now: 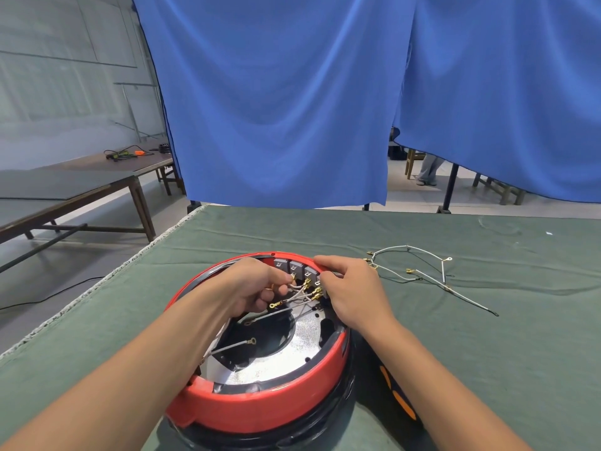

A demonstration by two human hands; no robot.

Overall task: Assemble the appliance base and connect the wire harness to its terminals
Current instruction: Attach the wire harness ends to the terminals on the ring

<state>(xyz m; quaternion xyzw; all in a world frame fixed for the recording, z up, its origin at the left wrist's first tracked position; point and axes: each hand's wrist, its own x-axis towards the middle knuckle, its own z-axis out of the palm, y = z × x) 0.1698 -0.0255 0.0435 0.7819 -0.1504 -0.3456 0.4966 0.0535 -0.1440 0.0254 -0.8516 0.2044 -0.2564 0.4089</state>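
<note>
Inside the red appliance base (pixel 260 408) on the green-clothed table (pixel 487 353), the left hand (pixel 250 288) pinches a wire harness (pixel 300 292) lead at the grey terminals (pixel 296 266); the right hand (pixel 351 288) curls over the far rim, steadying the connectors.

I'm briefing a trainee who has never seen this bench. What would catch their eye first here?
First the round red appliance base, upside down at the near middle of the green table, with both hands inside its far rim. The left hand pinches a white wire among brass connectors, and the right hand grips the rim by the grey terminal blocks. Behind hangs a big blue curtain; a spare wire harness lies to the right.
</note>
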